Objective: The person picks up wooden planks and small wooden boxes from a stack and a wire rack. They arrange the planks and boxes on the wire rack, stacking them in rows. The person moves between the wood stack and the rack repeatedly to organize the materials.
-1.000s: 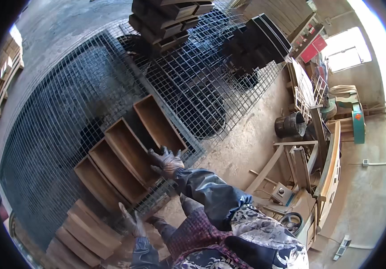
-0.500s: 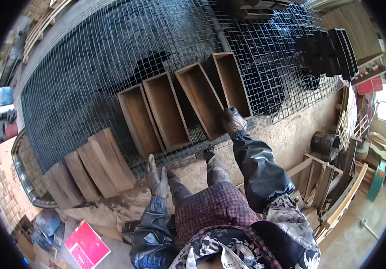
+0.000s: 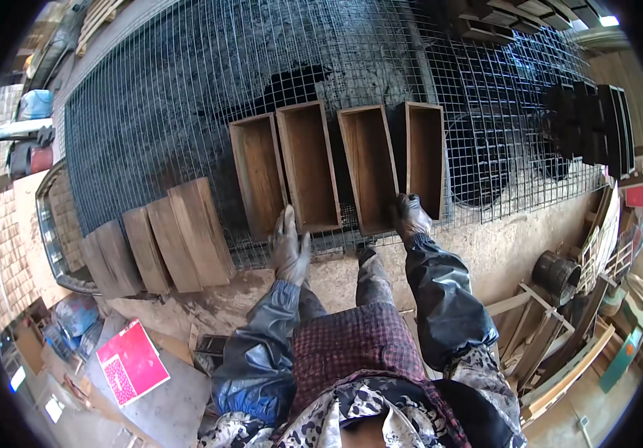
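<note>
Several open, shallow wooden boxes lie side by side on a wire mesh. My left hand (image 3: 289, 252), in a dirty grey glove, is open with its fingers stretched and thumb apart. Its fingertips reach the near ends of the leftmost box (image 3: 259, 168) and the second box (image 3: 309, 164). My right hand (image 3: 413, 217), also gloved, has its fingers curled over the near right corner of the third box (image 3: 368, 164). Close beside that hand lies the rightmost box (image 3: 424, 160). The curled fingertips are partly hidden.
A row of brown wooden boxes (image 3: 187, 239) rests on the mesh (image 3: 157, 134) at left. Dark boxes (image 3: 590, 123) stand at far right, more at the top right. A concrete ledge (image 3: 486, 239) runs along the near side. A black bucket (image 3: 557, 272) and wooden frames lie right.
The third box has turned straighter, and its near end has come apart from the rightmost box. My left hand has moved up to the near ends of the left boxes. The view has shifted.
</note>
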